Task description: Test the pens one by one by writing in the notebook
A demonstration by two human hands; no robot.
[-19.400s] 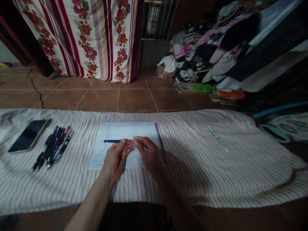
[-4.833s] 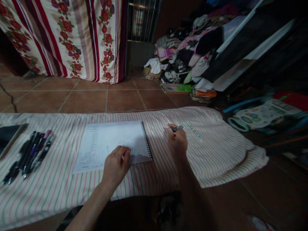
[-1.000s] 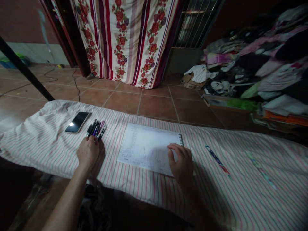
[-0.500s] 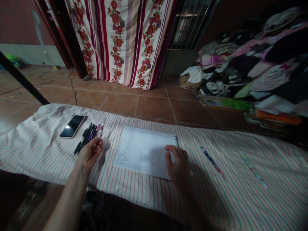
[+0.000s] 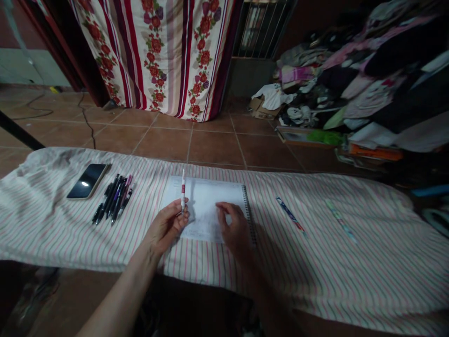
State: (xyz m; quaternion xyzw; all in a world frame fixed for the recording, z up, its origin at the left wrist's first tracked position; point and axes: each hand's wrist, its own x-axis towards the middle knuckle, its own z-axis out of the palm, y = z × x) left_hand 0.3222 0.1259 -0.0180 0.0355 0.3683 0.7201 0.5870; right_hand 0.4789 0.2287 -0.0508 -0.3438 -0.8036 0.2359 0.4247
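Note:
My left hand (image 5: 167, 226) is closed on a white pen with a red band (image 5: 183, 189), holding it upright over the left part of a spiral notebook (image 5: 203, 196). My right hand (image 5: 235, 228) rests on the notebook's lower right page, fingers curled down with nothing in them. The notebook lies open on a pink-striped cloth (image 5: 315, 262). A bunch of dark pens (image 5: 112, 199) lies to the left of the notebook. A blue and red pen (image 5: 289, 215) lies on the cloth to the right of it.
A phone (image 5: 87, 180) lies screen up left of the pens. A faint pale pen (image 5: 340, 221) lies further right on the cloth. Beyond are a tiled floor (image 5: 210, 142), a floral curtain (image 5: 157, 51) and a heap of clothes (image 5: 336, 79) at right.
My left hand picked a white pen out of the bunch at the left and carried it right, over the notebook. My right hand stayed on the page. The view swung right.

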